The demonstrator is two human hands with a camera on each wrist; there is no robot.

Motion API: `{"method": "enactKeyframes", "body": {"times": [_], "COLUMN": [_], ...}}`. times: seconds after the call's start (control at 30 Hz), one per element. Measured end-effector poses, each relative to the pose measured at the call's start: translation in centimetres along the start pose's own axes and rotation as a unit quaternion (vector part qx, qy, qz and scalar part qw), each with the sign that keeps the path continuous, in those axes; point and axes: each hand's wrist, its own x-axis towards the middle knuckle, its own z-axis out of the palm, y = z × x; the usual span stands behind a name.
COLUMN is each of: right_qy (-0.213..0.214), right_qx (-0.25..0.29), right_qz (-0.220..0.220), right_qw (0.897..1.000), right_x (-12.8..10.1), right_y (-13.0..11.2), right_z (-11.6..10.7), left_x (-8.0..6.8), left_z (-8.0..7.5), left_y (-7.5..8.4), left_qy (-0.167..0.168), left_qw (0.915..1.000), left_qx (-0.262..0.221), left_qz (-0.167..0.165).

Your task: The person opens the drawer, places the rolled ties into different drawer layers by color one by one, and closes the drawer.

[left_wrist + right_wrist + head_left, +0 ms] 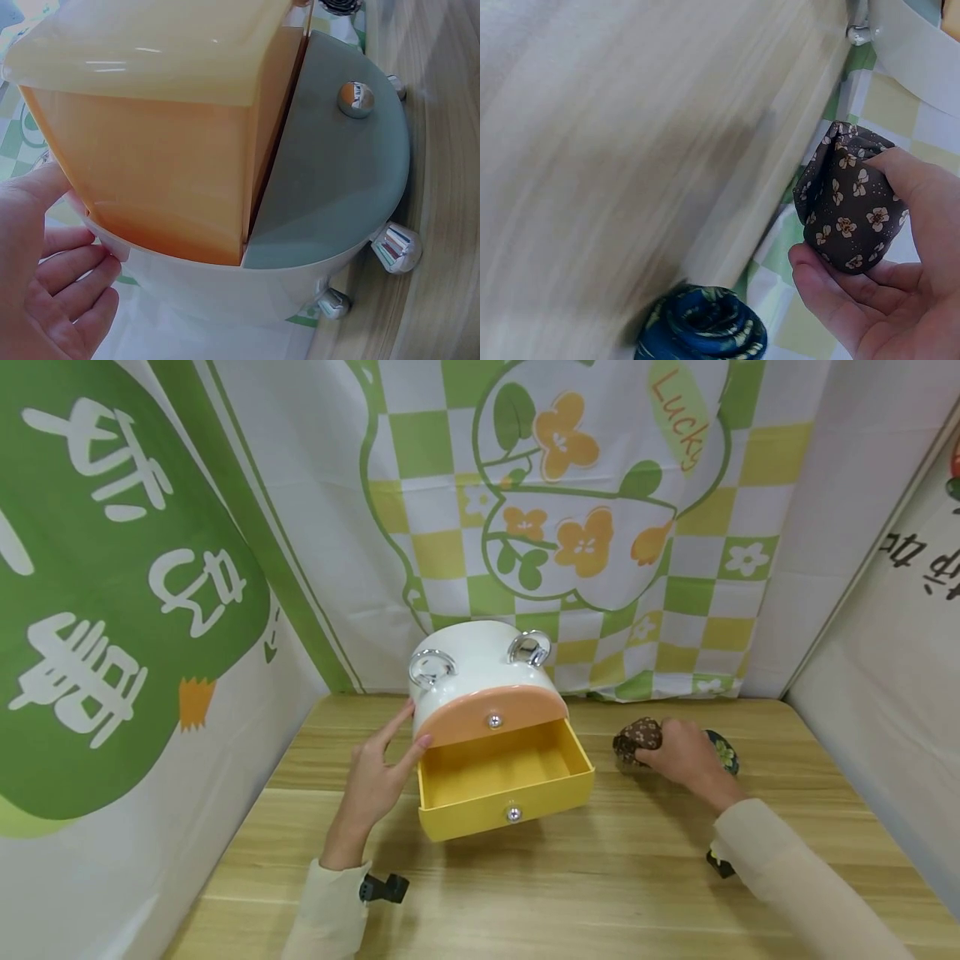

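Observation:
A small white cabinet (pixel 480 652) with a peach upper drawer (pixel 480 714) stands on the table, its yellow lower drawer (pixel 504 806) pulled out, nothing inside. My left hand (pixel 375 781) rests against the cabinet's left side, thumb at the front edge and the other fingers along the side; the left wrist view shows this hand (pixel 64 262) at the rim. Right of the cabinet, my right hand (pixel 684 758) pinches a rolled brown floral cloth (pixel 851 199) between thumb and fingers. A rolled dark blue-green patterned cloth (pixel 722 752) lies beside that hand, partly hidden behind it.
The wooden table (pixel 525 902) ends at a printed cloth backdrop (pixel 600 643), with cloth walls on both sides. Two silver loop-shaped pieces (pixel 529 648) stick up from the cabinet top. A round silver knob (pixel 513 813) juts from the lower drawer.

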Motion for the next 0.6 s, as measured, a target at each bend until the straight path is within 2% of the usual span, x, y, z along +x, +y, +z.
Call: {"method": "enactKeyframes", "body": {"times": [0.3,0.6], "right_qy": [-0.011,0.018], "right_qx": [0.002,0.001], "right_qz": [0.0,-0.009], "right_qw": [1.0,1.0], "right_x": [0.2,0.3], "right_y": [-1.2,-2.2], "right_z": [-1.8,-3.8], "left_x": [0.1,0.1], "left_z": [0.0,0.1], "left_y": [-0.2,-0.2], "left_qy": [0.001,0.002], "left_qw": [1.0,0.9999], "left_qx": [0.001,-0.003], "left_qz": [0.007,0.011]}}
